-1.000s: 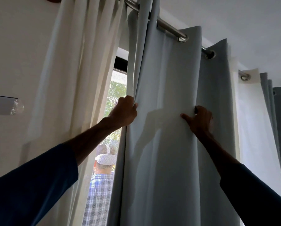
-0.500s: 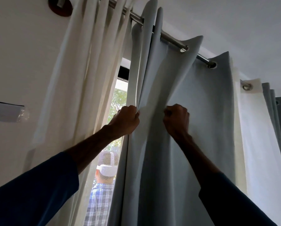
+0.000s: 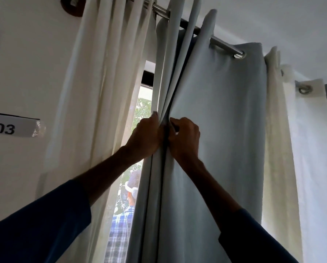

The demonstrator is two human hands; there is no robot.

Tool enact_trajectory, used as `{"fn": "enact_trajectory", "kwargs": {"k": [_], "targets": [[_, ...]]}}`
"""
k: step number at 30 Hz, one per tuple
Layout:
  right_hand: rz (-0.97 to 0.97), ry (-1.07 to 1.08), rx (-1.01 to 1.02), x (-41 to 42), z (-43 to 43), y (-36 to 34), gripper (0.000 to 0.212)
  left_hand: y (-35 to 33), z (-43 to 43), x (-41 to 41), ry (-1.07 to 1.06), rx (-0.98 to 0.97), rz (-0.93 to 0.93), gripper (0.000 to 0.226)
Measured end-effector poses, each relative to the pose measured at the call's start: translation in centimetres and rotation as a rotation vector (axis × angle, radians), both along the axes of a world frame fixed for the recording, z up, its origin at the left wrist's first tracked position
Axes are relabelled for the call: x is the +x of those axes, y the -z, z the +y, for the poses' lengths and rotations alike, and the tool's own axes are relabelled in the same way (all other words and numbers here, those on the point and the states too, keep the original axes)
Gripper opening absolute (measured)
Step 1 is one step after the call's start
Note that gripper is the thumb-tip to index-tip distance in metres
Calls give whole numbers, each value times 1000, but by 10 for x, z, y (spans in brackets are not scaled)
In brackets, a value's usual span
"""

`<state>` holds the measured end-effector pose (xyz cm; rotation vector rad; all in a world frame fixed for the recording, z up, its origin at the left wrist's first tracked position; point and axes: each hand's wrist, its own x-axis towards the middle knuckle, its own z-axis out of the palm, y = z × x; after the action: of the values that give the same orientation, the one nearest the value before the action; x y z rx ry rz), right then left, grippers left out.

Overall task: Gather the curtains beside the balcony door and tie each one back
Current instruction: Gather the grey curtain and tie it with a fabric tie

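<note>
A pale grey-blue curtain point(image 3: 221, 130) hangs by eyelets from a metal rod point(image 3: 223, 45) and fills the middle of the head view. My left hand point(image 3: 145, 137) grips its bunched left folds at about head height. My right hand point(image 3: 184, 138) grips the adjoining fold right beside it, the two hands almost touching with a dark crease between them. A cream curtain point(image 3: 105, 92) hangs gathered to the left, against the wall. Another cream curtain point(image 3: 278, 149) hangs to the right of the grey one.
Between the cream and grey curtains a narrow gap shows the glass door point(image 3: 138, 114), with trees and a person in a cap and checked shirt point(image 3: 126, 211) outside. A label reading 03 point(image 3: 12, 128) is stuck on the left wall. More curtain panels point(image 3: 314, 149) hang at far right.
My right hand has drawn the grey curtain's fold leftward along the rod until it meets my left hand. The curtain's flat spread has collapsed into tight pleats. The view shifted slightly down and left.
</note>
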<state>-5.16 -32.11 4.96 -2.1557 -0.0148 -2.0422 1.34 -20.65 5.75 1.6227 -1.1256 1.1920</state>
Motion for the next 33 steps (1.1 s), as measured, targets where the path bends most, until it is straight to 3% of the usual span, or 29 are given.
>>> {"fn": "enact_trajectory", "kwargs": {"k": [2, 4, 7, 10, 14, 19, 26, 33], "targets": [[1, -43, 41, 0, -5, 14, 21, 8, -3, -12, -29, -134, -79, 52], [-20, -104, 64, -5, -7, 23, 14, 15, -3, -18, -21, -210, -203, 64], [-78, -226, 83, -19, -8, 28, 9, 16, -8, -9, -106, -188, -298, 45], [-110, -275, 71, -29, -9, 27, 10, 16, -15, -10, -84, -169, -277, 32], [-93, -250, -16, -30, -8, 31, 13, 9, -25, -22, 91, -216, -69, 25], [-124, -210, -25, -25, -13, 39, 13, -3, -31, -38, 142, -235, 146, 20], [-155, -278, -35, -30, -16, 44, 2, -15, -37, -51, 44, -205, 229, 44], [36, -305, -187, -46, -39, 55, 19, -2, -38, -59, -33, -207, 76, 45]]}}
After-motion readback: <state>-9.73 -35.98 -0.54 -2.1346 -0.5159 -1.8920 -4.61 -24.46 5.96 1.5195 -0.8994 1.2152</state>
